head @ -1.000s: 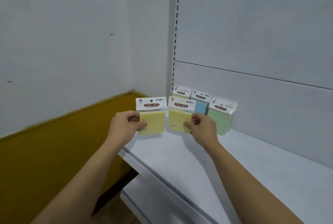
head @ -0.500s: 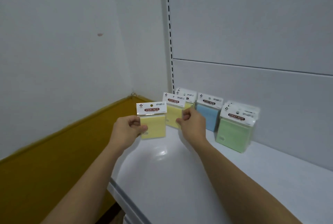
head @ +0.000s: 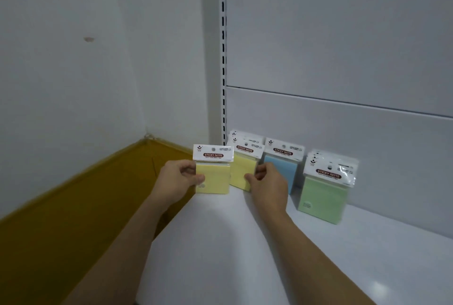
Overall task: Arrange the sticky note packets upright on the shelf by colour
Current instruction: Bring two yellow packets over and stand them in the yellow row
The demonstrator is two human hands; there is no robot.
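Clock read over the picture, 12 up.

Wall [head: 73,59] fills 9 to 12. Back panel [head: 343,35] fills 12 to 3. White shelf [head: 245,255], glossy, runs from 6 out to 4.

Upright along the back panel, from 9 toward 3:
- yellow stack [head: 247,138], only its headers showing
- blue packet [head: 285,168]
- green stack [head: 323,198], several deep, at 3 of the blue with a small gap between

Right packet [head: 241,169]: yellow, upright, just in front of the yellow stack, at 9 of the blue. Cannot tell whether its foot touches the shelf.

Left packet [head: 214,179]: yellow, upright, at 9 of the right packet, near the shelf's left corner and seemingly clear of it.

Left grip [head: 175,179]: bare hand, thumb on the face, fingers curled behind, clamped on the left packet's left edge.

Right grip [head: 269,185]: thumb and fingers pinched on the right packet's lower right corner.

Handling, judged:
- The packets look light. The pad block looks stiff and square, so it should stand on its bottom edge if leaned back.
- The film wrap looks slick and the card header would bend. Take hold on the pad's side edges, not the header.
- Likely step: seat the right packet against the yellow stack, then the left one in front.
- Risk: a nudge tips the leaning row.
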